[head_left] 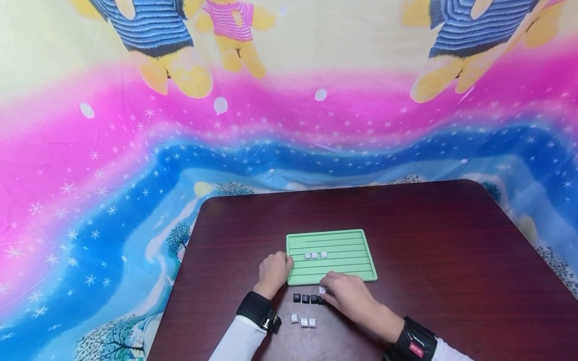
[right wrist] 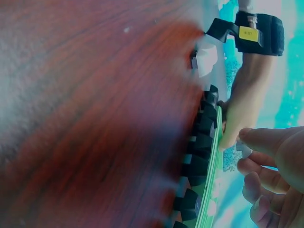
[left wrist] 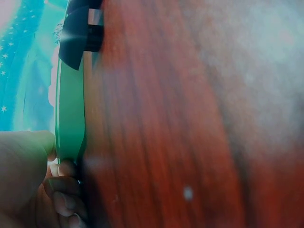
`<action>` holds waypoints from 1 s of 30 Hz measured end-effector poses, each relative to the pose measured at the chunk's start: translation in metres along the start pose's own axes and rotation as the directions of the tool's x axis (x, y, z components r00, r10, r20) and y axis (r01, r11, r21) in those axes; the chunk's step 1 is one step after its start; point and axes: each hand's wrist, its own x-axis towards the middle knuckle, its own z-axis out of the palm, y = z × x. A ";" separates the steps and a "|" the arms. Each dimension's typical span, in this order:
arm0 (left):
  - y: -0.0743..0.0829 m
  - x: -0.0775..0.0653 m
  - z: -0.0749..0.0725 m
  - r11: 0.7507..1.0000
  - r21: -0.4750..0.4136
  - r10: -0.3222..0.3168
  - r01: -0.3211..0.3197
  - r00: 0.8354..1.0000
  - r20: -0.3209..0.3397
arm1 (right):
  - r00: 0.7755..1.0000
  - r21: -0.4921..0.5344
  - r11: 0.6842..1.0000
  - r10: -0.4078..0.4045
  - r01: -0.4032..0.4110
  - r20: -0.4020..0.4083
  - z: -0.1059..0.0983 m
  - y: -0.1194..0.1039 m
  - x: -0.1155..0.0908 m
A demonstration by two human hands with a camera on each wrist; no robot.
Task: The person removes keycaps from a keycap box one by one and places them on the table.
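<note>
My left hand (head_left: pixel 274 273) grips the left edge of a light green ridged board (head_left: pixel 334 271), thumb on top and fingers at its underside in the left wrist view, where the board (left wrist: pixel 71 114) shows edge-on. My right hand (head_left: pixel 349 296) pinches a small white keycap (right wrist: pixel 244 149) between thumb and fingertips. In the head view that keycap (head_left: pixel 322 290) is just off the board's near edge, above a row of black keycaps (head_left: pixel 306 299). Three white keycaps (head_left: pixel 314 255) sit in a line on the board. The right hand partly covers the end of the black row.
Three more white keycaps (head_left: pixel 304 322) lie on the dark red wooden table (head_left: pixel 433 240), nearer the person than the black row. Behind the table hangs a patterned cloth (head_left: pixel 271 125). Black bands are strapped round both wrists.
</note>
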 end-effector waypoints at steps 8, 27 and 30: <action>0.000 0.000 -0.001 1.000 -0.001 0.007 -0.007 1.000 0.007 | 0.999 -0.005 0.999 -0.042 0.042 0.023 0.004 -0.005 -0.007; 0.001 0.001 -0.001 1.000 0.010 -0.009 0.008 0.999 0.030 | 0.995 -0.021 0.996 -0.092 0.092 0.035 0.012 -0.014 -0.027; 0.001 0.001 -0.001 1.000 0.008 -0.009 0.009 0.999 0.031 | 0.994 -0.020 0.995 -0.094 0.095 0.053 0.012 -0.016 -0.028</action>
